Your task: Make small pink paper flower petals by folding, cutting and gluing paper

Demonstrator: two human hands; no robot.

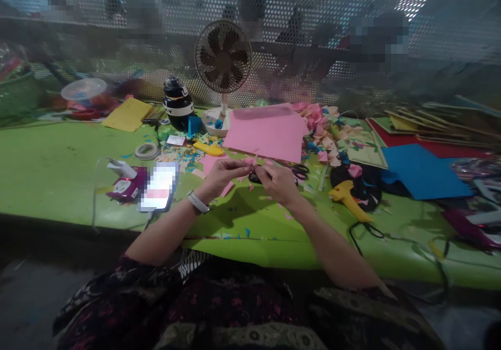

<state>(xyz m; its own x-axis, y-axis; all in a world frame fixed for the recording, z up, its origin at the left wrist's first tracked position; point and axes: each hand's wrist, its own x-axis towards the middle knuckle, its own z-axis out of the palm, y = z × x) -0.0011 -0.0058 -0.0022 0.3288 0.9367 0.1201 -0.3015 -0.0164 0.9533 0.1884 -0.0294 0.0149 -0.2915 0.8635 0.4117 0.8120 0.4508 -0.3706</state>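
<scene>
My left hand (221,177) and my right hand (278,183) meet over the green table, fingertips pinched together around a small pink paper piece (249,160). Its shape is too small to make out. Behind my hands lies a large pink sheet (266,131). Black-handled scissors (300,171) rest just beyond my right hand, and a dark object is partly hidden beneath my fingers. Coloured paper scraps (178,154) are scattered to the left of and behind my left hand.
A fan (224,58) and black bottle (178,105) stand at the back. A lit phone (158,187) and tape roll (146,151) lie left. Rightward are a yellow glue gun (350,201), pink paper flowers (313,115), a blue sheet (425,172) and cables.
</scene>
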